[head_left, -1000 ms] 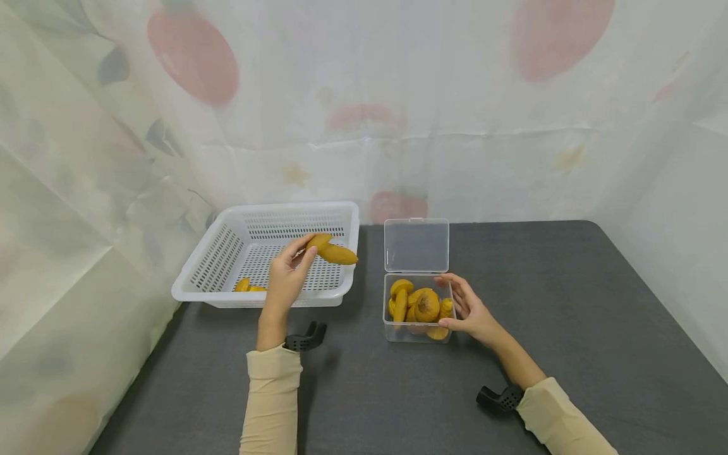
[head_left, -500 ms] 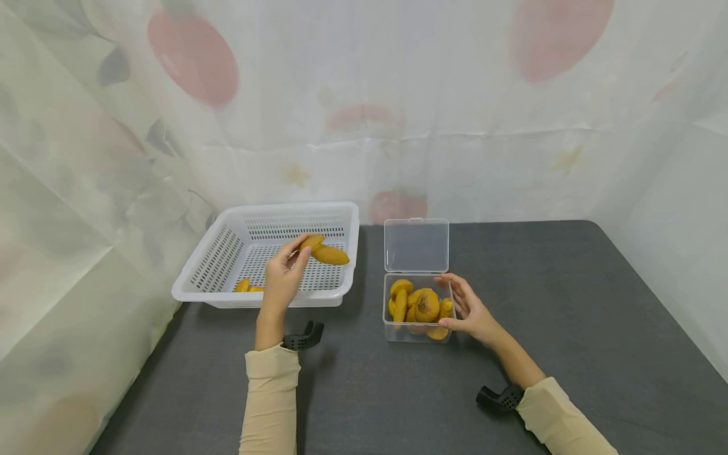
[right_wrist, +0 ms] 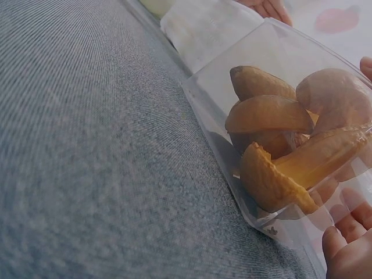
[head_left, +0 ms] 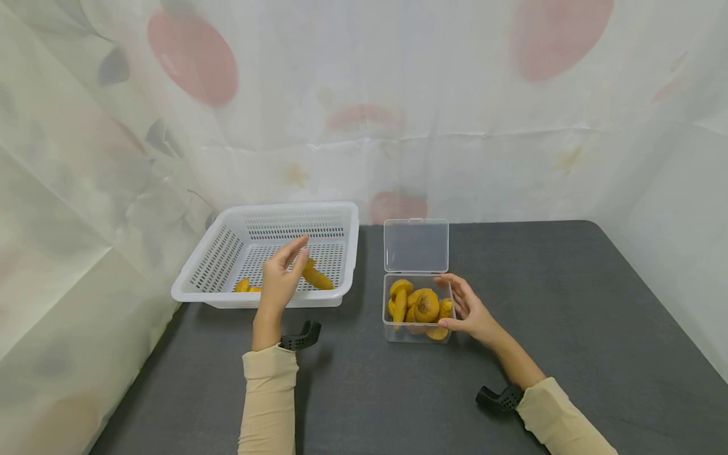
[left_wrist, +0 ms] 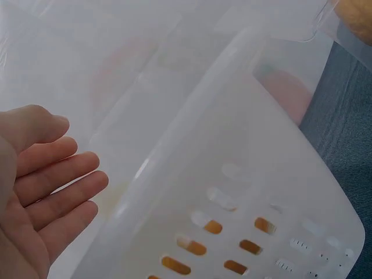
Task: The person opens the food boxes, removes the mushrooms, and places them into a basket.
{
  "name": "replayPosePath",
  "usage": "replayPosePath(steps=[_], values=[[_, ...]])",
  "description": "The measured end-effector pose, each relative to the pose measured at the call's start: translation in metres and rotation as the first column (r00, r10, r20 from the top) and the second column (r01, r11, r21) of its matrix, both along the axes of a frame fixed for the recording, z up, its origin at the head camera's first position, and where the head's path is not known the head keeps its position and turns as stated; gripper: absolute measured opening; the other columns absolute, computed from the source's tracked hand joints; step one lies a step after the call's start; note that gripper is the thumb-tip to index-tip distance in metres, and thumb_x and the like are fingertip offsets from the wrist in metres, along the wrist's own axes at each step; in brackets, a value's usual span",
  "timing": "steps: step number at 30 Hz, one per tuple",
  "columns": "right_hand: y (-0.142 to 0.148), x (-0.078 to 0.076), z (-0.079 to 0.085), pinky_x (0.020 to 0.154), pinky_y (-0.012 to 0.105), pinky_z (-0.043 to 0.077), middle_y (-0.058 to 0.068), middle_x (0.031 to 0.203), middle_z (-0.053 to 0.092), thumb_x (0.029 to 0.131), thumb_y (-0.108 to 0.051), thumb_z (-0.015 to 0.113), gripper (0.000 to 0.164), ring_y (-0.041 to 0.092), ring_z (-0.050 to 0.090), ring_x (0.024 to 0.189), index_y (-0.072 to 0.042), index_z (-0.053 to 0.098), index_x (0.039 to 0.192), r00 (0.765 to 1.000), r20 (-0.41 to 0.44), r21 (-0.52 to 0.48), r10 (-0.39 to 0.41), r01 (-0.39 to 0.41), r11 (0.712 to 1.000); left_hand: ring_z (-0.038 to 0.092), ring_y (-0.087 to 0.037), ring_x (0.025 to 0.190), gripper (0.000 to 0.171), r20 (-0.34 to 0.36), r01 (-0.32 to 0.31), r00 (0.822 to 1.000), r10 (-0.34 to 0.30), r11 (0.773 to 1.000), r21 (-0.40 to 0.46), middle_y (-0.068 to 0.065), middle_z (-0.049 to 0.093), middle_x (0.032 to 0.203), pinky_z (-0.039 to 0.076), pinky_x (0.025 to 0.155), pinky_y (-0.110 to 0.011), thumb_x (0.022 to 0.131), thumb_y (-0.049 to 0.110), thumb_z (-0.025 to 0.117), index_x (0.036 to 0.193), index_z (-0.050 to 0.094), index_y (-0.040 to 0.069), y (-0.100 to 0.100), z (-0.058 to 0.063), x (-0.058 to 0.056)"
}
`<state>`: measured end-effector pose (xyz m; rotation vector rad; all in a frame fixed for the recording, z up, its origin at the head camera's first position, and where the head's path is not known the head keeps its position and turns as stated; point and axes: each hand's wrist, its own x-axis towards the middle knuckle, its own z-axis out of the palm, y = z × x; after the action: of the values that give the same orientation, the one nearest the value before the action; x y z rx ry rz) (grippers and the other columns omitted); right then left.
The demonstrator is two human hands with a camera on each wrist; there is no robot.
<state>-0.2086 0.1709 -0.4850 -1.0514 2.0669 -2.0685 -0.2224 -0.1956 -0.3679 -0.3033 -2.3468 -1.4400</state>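
Note:
Over the front of the white slotted basket [head_left: 184,287], my left hand [head_left: 279,278] has its fingers extended and its thumb apart, with nothing in its grasp. A yellow-brown mushroom [head_left: 318,278] lies in the basket just beyond the thumb, partly hidden by it. More yellow mushroom pieces [head_left: 242,285] show at the basket's front left. My right hand [head_left: 469,313] holds the right side of a clear plastic box [head_left: 395,333], thumb at the front corner and fingers along the back. Several mushrooms [right_wrist: 273,116] are piled inside that box.
The box's clear lid [head_left: 417,245] is folded back behind it. Dark cloth covers the table [head_left: 364,398]. A printed white curtain [head_left: 483,170] hangs along the back, and another sheet [head_left: 74,253] closes in the left side.
My left hand has shifted slightly left and let go of the mushroom, which has dropped into the basket. The right hand and the box have stayed in place.

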Motion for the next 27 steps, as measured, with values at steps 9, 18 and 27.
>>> replayPosePath(steps=[9,18,27], values=[[0.0,0.0,-0.001,0.113,0.003,0.026,0.009,0.153,0.034,0.084,0.004,0.068,0.081,-0.005,0.032,0.141,0.009,0.017,0.146,1.0,0.001,0.006,-0.007,0.007,1.0,0.055,-0.036,0.127,0.034,-0.03,0.026,0.999,-0.027,1.0,-0.008,-0.027,0.06,0.13,0.044,0.108,-0.043,0.095,0.003,0.056,0.127,0.056,-0.011,0.005,0.001,0.001],[0.0,0.0,-0.001,0.113,0.004,0.026,0.009,0.153,0.034,0.084,0.004,0.068,0.081,-0.005,0.031,0.141,0.008,0.017,0.147,1.0,0.011,0.013,-0.009,0.009,1.0,0.061,-0.03,0.121,0.032,-0.039,0.057,0.998,-0.056,0.998,0.022,-0.02,0.065,0.127,0.048,0.106,-0.029,0.094,0.005,0.06,0.125,0.062,-0.003,0.007,-0.016,-0.014],[0.0,0.0,0.0,0.113,0.004,0.026,0.01,0.152,0.034,0.084,0.003,0.069,0.081,-0.007,0.032,0.14,0.009,0.018,0.146,1.0,0.014,0.015,-0.013,0.013,1.0,0.063,-0.031,0.118,0.031,-0.093,0.136,0.987,-0.134,0.991,0.011,-0.02,0.066,0.126,0.046,0.098,-0.006,0.093,0.007,0.061,0.123,0.064,-0.001,0.01,-0.019,-0.015]])
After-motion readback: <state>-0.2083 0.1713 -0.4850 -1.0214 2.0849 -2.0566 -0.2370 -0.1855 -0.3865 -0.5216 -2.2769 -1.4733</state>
